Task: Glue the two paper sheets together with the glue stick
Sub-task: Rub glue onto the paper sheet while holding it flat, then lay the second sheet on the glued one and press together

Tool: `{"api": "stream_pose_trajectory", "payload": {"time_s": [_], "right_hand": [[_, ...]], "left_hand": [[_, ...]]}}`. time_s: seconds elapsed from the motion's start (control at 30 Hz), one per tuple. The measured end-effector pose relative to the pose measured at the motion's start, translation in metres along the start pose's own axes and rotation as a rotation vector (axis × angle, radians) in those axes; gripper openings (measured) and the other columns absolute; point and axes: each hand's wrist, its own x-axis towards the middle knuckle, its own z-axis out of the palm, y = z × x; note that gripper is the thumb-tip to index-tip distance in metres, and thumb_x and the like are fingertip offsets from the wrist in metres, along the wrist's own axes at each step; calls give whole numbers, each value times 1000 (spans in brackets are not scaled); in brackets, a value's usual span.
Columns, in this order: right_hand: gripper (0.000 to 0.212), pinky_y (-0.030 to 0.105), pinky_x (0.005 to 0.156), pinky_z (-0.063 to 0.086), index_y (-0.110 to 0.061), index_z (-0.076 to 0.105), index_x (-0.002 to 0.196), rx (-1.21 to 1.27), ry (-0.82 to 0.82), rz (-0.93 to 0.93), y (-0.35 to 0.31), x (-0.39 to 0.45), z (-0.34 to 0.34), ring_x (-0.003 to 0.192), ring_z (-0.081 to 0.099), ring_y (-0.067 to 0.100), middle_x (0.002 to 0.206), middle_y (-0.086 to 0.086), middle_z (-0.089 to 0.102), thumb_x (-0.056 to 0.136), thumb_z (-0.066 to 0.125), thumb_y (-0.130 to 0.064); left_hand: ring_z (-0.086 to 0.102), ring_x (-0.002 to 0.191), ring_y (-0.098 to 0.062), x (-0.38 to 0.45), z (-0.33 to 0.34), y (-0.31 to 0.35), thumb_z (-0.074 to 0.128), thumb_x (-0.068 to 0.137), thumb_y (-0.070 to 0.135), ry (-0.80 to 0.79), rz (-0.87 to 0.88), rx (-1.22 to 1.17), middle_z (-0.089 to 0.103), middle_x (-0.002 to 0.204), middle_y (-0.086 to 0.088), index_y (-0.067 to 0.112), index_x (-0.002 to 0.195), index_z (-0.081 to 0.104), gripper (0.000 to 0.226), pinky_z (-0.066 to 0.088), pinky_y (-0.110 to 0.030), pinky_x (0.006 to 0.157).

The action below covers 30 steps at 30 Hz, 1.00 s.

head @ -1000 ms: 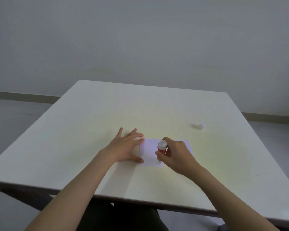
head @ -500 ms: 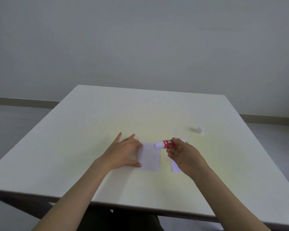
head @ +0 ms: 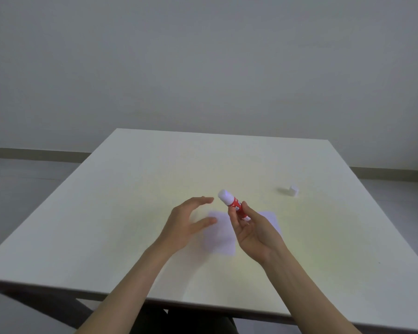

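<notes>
Holding the light, stiff glue stick [head: 234, 205] by its lower barrel in my right grip [head: 251, 227], left grip [head: 188, 222] wide, empty.

At frame centre the right hand [head: 253, 227] pinches a red glue stick [head: 233, 204]; left hand [head: 186, 220] hovers spread above paper sheets [head: 220, 235].

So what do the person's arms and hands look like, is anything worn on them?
Both forearms are bare as far as the frame shows: no sleeves in view. The left hand and right hand carry no gloves, and no rings, watch or bracelet can be seen on fingers or wrists. No markings are visible.
</notes>
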Motion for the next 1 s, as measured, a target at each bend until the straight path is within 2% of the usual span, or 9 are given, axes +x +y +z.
{"api": "stream_pose_trajectory", "payload": {"time_s": [0.07,0.17,0.27,0.37,0.43,0.5,0.63,0.83,1.0], "right_hand": [[12,28,58,62,-2,60,100,19,-14,10,6,3,3,58,72,19,69,10,69,90,60,-8],[17,22,56,59,-1,62,101,-108,-57,-7,11,6,5,56,68,15,80,7,66,91,59,-15],[26,25,58,47,-9,65,108,-619,-40,-170,3,10,0,59,64,13,88,2,67,92,58,-29],[40,25,64,45,-15,59,123,-1244,156,-498,-23,16,-12,70,62,16,104,2,61,86,66,-31],[52,29,80,46,-16,55,129,-1732,298,-676,-48,21,-28,88,60,23,118,8,53,81,72,-30],[65,33,96,43,-15,49,134,-2011,345,-630,-70,24,-44,110,53,30,127,13,46,77,75,-32],[60,33,100,37,-10,46,137,-2182,317,-492,-89,26,-61,120,43,30,131,14,46,84,69,-26],[42,32,91,43,-5,59,121,-2242,310,-522,-96,29,-53,110,52,27,121,12,54,83,69,-19],[35,34,88,45,-3,61,111,-2215,306,-518,-101,31,-46,104,56,27,113,13,58,80,73,-13]], "left_hand": [[55,113,10,1,9,16,76,73,40,85,-9,-216,67,110,29,48,101,65,31,41,-11,97],[65,103,1,4,20,28,78,70,30,193,-50,-363,74,97,19,34,88,74,19,47,-20,91],[69,87,1,9,13,33,75,74,27,270,-55,-417,76,84,16,30,80,76,7,48,-10,78],[65,70,13,22,-14,30,74,76,24,383,-45,-314,74,70,22,30,69,74,9,41,0,63],[53,50,16,31,-35,22,74,76,24,449,-59,-161,69,60,26,30,63,71,15,34,-2,46],[42,37,4,36,-53,13,69,78,28,444,-95,24,67,55,27,29,61,68,17,27,-7,37],[39,37,-6,42,-63,-8,65,77,27,409,-198,150,66,55,23,26,60,66,17,31,-10,39],[52,43,7,45,-51,-19,67,78,26,393,-266,181,63,51,29,21,59,66,20,30,-21,47],[51,47,10,48,-51,-22,65,78,27,405,-284,173,64,53,29,25,58,66,20,31,-24,50]]}}
